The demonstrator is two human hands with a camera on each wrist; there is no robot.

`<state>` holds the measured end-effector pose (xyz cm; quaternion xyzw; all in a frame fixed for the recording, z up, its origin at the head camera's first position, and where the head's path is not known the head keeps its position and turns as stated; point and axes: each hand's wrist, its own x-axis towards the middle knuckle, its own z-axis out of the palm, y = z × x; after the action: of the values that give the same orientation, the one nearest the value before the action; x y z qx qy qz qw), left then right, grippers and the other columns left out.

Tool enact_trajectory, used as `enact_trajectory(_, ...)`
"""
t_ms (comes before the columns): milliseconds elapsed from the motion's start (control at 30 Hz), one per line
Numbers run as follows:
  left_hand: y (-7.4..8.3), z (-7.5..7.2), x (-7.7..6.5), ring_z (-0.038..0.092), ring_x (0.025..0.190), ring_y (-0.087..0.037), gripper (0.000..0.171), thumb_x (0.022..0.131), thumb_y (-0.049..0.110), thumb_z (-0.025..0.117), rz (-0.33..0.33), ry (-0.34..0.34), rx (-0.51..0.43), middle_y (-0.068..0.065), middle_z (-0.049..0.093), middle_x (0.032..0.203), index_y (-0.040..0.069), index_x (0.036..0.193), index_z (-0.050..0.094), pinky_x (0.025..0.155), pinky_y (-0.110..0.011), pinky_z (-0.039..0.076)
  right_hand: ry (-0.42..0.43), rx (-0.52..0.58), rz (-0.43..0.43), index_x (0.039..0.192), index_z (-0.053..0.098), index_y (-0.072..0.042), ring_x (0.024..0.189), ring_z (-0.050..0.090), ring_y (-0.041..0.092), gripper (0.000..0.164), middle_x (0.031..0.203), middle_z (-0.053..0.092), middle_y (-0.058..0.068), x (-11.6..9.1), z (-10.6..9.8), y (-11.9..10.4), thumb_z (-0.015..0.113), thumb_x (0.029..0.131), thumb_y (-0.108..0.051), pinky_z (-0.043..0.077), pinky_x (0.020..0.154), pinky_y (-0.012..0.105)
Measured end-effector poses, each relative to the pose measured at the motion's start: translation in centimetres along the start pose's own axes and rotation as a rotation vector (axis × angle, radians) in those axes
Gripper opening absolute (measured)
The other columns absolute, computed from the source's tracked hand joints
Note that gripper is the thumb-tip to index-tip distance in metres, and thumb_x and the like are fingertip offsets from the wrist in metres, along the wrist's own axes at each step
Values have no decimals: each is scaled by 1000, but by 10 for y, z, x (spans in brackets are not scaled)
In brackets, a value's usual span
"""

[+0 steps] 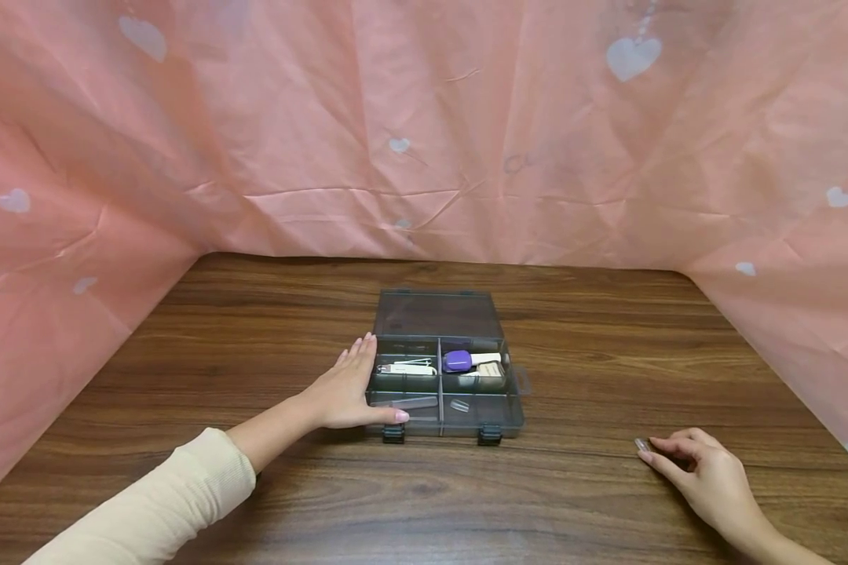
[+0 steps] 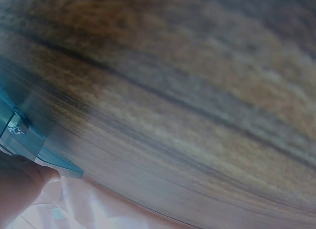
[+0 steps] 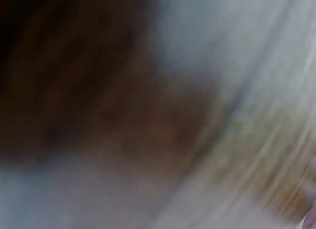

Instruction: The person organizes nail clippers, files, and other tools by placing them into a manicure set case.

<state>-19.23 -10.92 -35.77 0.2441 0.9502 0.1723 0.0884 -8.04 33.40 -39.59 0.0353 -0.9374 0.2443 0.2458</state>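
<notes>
A grey see-through compartment case [image 1: 440, 429] lies in the head view with its lid [image 1: 434, 312] folded back. My left hand [image 1: 346, 392] rests along its left side, fingers straight, thumb over the front left corner. Farther right, just over the table, my right hand [image 1: 707, 471] pinches a small clear nail tip [image 1: 641, 446] between thumb and fingers. A similar clear nail tip [image 1: 459, 406] lies in the front right compartment. Behind it are a purple nail polish bottle [image 1: 457, 361] and a second, pale-labelled bottle [image 1: 491, 370]. The right wrist view is mostly blurred.
Metal nail clippers [image 1: 410, 369] and a thin tool beside them sit in the back left compartment. A long flat strip [image 1: 413, 403] occupies the front left one. The wood-grain table [image 1: 424, 502] extends around the case to a pink curtain [image 1: 431, 157] at the back and sides.
</notes>
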Motion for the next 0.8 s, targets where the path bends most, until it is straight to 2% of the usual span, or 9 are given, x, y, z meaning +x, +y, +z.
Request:
enact_trajectory(200,0,0,1,1,144,-34,124,70,74,57,0,4,4,-21,-2,155,-4,147,0,117,-47,9,22,15,-37,72,74,-5,64,40,-14,12,70,52,-18,3,1,0,81,63,-3,34,52,8)
enact_trajectory(567,1,-1,0,0,144,-34,124,70,74,57,-5,-4,2,-21,-2,155,-4,147,-1,117,-46,9,32,-4,-115,67,72,-8,67,39,-15,13,68,53,-20,5,1,-4,79,61,2,34,55,7)
enact_trajectory(800,1,-1,0,1,144,-34,124,70,75,57,-7,-2,-1,-21,-2,155,-4,147,-1,117,-47,9,-11,0,-77,69,70,-11,63,42,-14,18,68,58,-13,7,1,-7,78,63,4,35,53,6)
